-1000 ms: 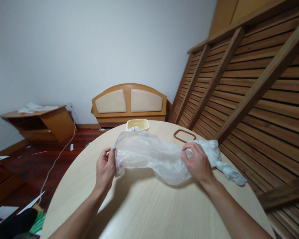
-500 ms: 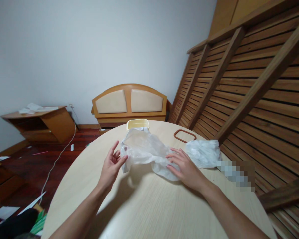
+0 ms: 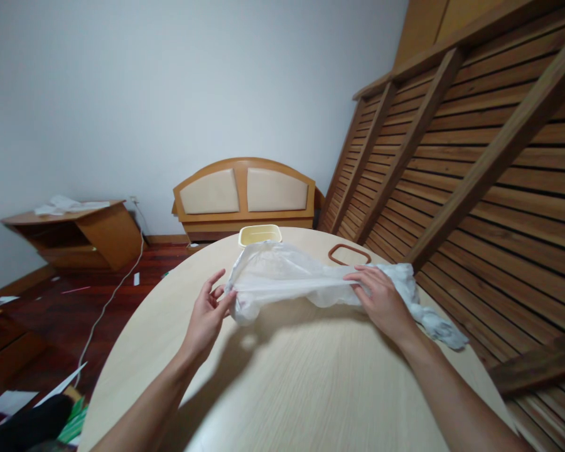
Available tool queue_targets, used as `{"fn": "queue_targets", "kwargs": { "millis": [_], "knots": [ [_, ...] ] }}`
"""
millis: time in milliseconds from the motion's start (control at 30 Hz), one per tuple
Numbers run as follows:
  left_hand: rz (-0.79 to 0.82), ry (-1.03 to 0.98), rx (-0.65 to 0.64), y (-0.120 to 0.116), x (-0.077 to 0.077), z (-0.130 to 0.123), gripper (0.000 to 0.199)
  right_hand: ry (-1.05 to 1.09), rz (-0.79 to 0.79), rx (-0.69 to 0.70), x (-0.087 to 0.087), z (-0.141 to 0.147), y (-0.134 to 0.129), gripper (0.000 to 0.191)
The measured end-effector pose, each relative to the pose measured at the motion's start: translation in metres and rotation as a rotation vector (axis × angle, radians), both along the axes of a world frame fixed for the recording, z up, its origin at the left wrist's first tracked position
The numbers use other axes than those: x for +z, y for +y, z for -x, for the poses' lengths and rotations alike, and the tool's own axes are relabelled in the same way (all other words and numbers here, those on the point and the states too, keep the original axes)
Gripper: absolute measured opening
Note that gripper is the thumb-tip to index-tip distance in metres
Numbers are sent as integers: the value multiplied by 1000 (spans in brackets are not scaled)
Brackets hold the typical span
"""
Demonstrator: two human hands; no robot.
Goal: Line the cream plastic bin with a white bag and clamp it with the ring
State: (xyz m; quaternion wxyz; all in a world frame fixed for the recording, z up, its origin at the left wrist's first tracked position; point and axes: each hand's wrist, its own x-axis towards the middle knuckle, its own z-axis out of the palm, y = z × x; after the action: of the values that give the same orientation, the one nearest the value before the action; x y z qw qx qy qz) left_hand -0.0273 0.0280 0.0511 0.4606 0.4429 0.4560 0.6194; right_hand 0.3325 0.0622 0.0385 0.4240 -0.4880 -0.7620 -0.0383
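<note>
A thin white plastic bag (image 3: 287,279) stretches between my hands over the table. My left hand (image 3: 208,314) pinches its left edge between thumb and fingers. At the bag's other end, my right hand (image 3: 379,295) grips the plastic, pulling it taut with a straight fold along the near side. Behind the bag sits a pale yellow rectangular tub (image 3: 260,235), its lower front partly covered by the plastic. A brown rounded frame (image 3: 349,254) lies just beyond my right hand. More crumpled white plastic (image 3: 407,280) lies to the right of that hand, partly hidden by it.
The round pale wood table (image 3: 282,389) fills the foreground. A bundled piece of plastic (image 3: 440,328) lies near its right edge. Slatted wooden panels (image 3: 499,188) lean along the right side. Beyond stand a headboard (image 3: 243,191) and a low cabinet (image 3: 75,242); a white cable (image 3: 106,307) crosses the floor.
My right hand has moved to the right and slightly away, drawing the bag out longer and tighter. My left hand stays nearly in place at the bag's left edge.
</note>
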Motion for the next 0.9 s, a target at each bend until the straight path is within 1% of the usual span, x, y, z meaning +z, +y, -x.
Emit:
{"fn": "queue_targets", "kwargs": {
  "millis": [67, 133, 267, 333, 400, 433, 467, 500, 567, 633, 667, 700, 733, 800, 833, 900],
  "knots": [
    [-8, -13, -43, -1, 1, 2, 79, -10, -5, -37, 0, -6, 0, 25],
    [-30, 15, -158, -3, 1, 5, 70, -25, 14, -54, 1, -9, -1, 26],
    [1, 174, -572, -13, 3, 10, 49, -50, 80, 23, 7, -7, -8, 25],
    [30, 289, -763, -19, 7, 10, 43, -23, 101, 33, 10, -2, -11, 22],
    [51, 416, -896, -23, 10, 9, 42, -5, 111, 6, 9, 4, -11, 21],
    [59, 469, -931, -24, 10, 8, 44, -9, 113, -9, 8, 6, -10, 22],
    [61, 507, -933, -24, 10, 6, 47, -20, 114, -28, 5, 8, -9, 23],
    [54, 521, -895, -23, 9, 4, 50, -35, 114, -53, 2, 8, -7, 26],
    [8, 491, -719, -18, 4, 0, 51, -65, 115, -112, -6, 8, -4, 33],
    [-60, 436, -527, -14, -4, -4, 46, -97, 120, -145, -13, 6, -1, 44],
    [-92, 413, -460, -13, -9, -6, 47, -118, 131, -149, -16, 5, -1, 49],
    [-123, 405, -422, -12, -13, -7, 48, -139, 152, -150, -18, 5, -1, 52],
    [-154, 414, -412, -13, -16, -9, 50, -158, 180, -151, -20, 5, -1, 55],
    [-219, 469, -450, -18, -19, -13, 48, -187, 239, -152, -22, 7, -2, 56],
    [-259, 507, -495, -22, -19, -16, 44, -195, 257, -150, -21, 7, -3, 54],
    [-336, 574, -627, -31, -16, -22, 33, -201, 262, -150, -19, 9, -4, 46]
  ]
}}
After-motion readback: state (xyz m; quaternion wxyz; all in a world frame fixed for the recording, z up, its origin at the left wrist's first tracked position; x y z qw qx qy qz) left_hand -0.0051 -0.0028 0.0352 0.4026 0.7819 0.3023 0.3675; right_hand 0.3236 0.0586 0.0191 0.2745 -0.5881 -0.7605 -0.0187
